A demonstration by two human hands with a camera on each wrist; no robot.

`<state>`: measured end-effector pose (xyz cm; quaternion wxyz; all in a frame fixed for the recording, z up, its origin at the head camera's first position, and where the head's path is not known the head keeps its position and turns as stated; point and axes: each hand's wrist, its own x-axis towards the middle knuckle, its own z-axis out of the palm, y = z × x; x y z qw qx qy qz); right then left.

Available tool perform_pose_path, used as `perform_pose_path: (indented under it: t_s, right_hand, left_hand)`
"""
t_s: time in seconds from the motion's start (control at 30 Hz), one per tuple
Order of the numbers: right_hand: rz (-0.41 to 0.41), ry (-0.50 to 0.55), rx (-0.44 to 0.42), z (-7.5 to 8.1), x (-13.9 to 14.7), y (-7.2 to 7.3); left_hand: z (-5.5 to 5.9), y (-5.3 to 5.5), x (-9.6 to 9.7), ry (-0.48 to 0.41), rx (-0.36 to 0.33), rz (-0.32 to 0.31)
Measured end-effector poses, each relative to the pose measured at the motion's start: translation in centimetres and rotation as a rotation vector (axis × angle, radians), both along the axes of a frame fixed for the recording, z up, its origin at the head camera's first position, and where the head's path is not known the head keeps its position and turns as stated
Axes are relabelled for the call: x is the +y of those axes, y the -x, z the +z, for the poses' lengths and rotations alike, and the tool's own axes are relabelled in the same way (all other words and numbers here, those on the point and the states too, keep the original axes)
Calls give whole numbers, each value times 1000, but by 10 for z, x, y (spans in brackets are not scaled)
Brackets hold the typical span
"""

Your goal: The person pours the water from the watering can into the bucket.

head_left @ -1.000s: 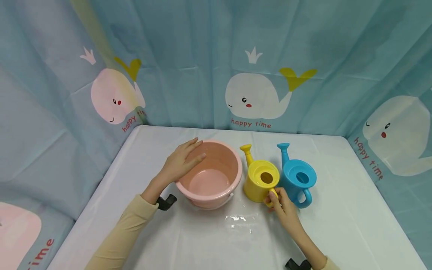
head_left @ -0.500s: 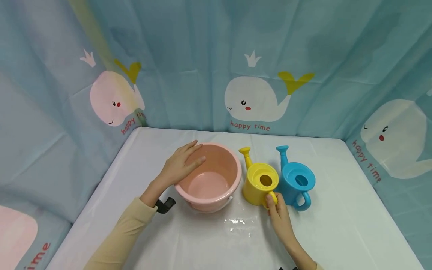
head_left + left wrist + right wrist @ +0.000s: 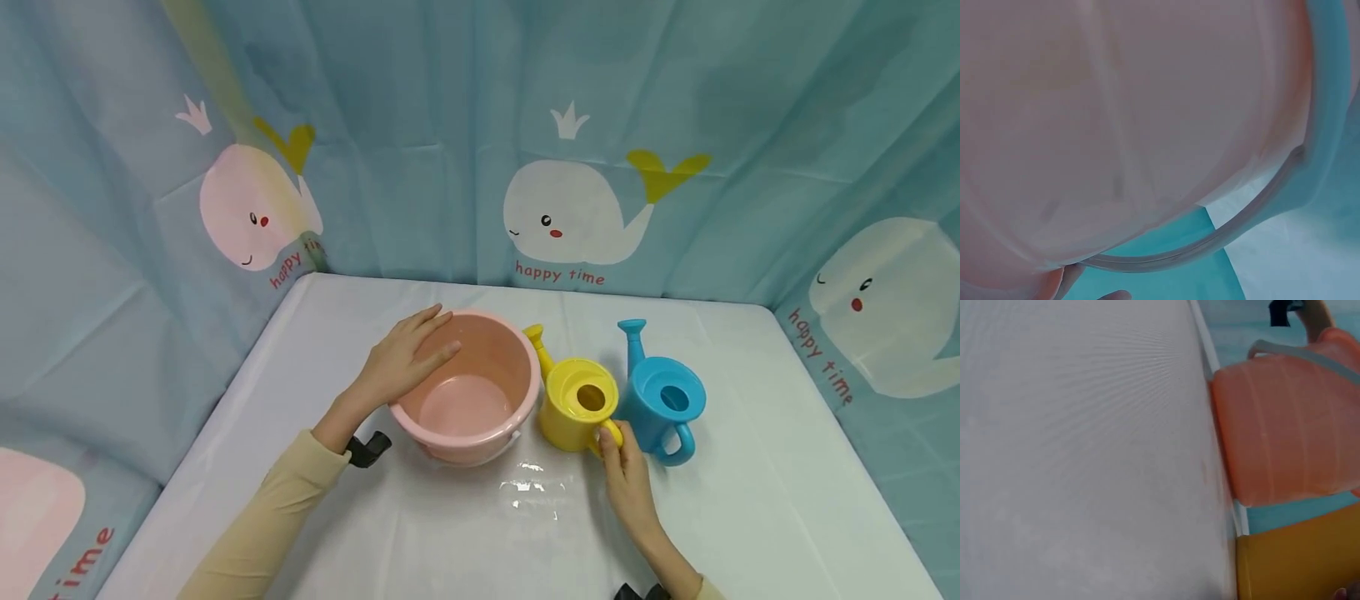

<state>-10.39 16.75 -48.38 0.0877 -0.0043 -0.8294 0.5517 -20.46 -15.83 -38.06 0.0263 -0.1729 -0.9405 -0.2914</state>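
A pink bucket (image 3: 467, 400) stands on the white table, its mouth facing up. My left hand (image 3: 401, 358) rests over its left rim, the fingers straight and the thumb reaching inside. The left wrist view is filled by the bucket's outer wall (image 3: 1116, 94) and its pale handle (image 3: 1179, 256). My right hand (image 3: 628, 479) grips the handle of a yellow watering can (image 3: 566, 412). Its spout (image 3: 540, 348) points at the bucket and overlaps the right rim; whether they touch, I cannot tell. Just right of it stands a blue watering can (image 3: 666, 400), held by neither hand.
Wet, shiny patches (image 3: 525, 492) lie on the white tabletop (image 3: 465, 542) in front of the bucket. Blue curtains (image 3: 420, 167) printed with whales hang behind and at both sides of the table.
The yellow watering can's spout has swung slightly left, from beside the bucket to its rim. My right hand has kept its grip. The left hand and blue can stay put.
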Motion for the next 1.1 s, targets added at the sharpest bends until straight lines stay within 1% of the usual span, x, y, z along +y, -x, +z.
perform_pose_path:
  t_s: [0.1,0.2,0.47,0.67,0.83,0.97,1.1]
  right_hand:
    - [-2,-10,9,2,2,0]
    - [-4,-11,37,6,5,1]
    - [-11,-37,94,27,12,2]
    - [34,-32,153,44,19,0]
    - [76,-40,216,57,22,-4]
    - [102,-65,260,67,27,-6]
    - [127,-81,283,77,32,-8]
  left_hand:
    - [0,1,0,2,-2,-1]
    - [1,1,-1,2,-7,2]
    - [1,1,-2,4,-18,11]
    - [3,3,0,3,-17,10]
    - [3,2,0,-3,-18,3]
    - [3,1,-1,1,-17,4]
    - [1,1,-1,-6,-15,4]
